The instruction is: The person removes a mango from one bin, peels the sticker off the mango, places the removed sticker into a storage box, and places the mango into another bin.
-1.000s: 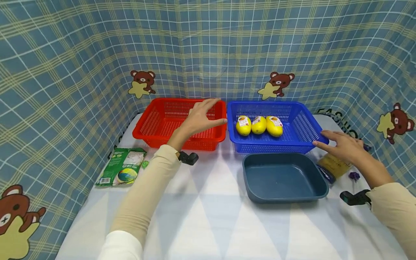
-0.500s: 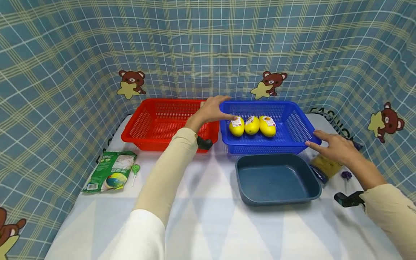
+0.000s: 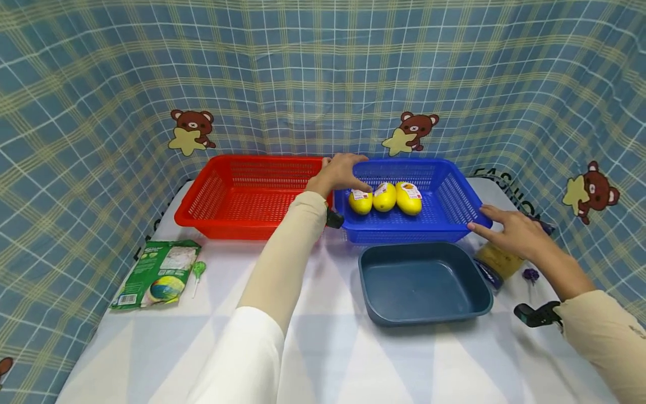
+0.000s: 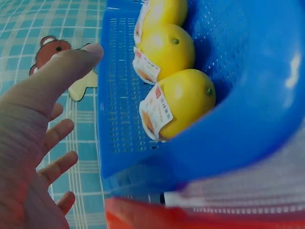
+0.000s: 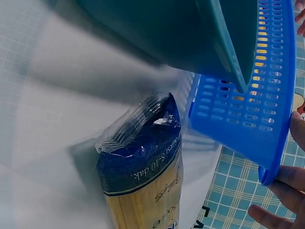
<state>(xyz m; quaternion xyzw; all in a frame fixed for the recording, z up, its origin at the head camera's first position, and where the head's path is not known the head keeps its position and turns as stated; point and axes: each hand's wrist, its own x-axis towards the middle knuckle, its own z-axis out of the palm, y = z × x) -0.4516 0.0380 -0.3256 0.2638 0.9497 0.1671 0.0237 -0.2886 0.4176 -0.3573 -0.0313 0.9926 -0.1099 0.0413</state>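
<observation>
My left hand (image 3: 344,173) hovers over the inner ends of the red basket (image 3: 298,231) and the blue basket (image 3: 404,229), thumb and fingers spread apart and holding nothing. Three yellow oval fruits (image 4: 188,100) with white labels lie in a row inside the blue basket, the nearest just beyond my left thumb in the head view. At that basket's right end, my right hand (image 3: 520,233) has its thumb and fingertips at the rim. The right wrist view shows these fingers (image 5: 289,177) loosely extended around the rim's corner.
In front of the blue basket stands a dark teal tub (image 3: 424,321). A pasta bag (image 5: 140,167) lies under my right hand, near a purple lollipop (image 3: 530,274). At left are a green packet (image 3: 158,272) and a green lollipop (image 3: 199,269). Plaid cloth (image 3: 303,73) hangs behind.
My left hand has moved rightward from over the red basket to the blue basket's left end. The right hand stays at the blue rim while the head view shifts right.
</observation>
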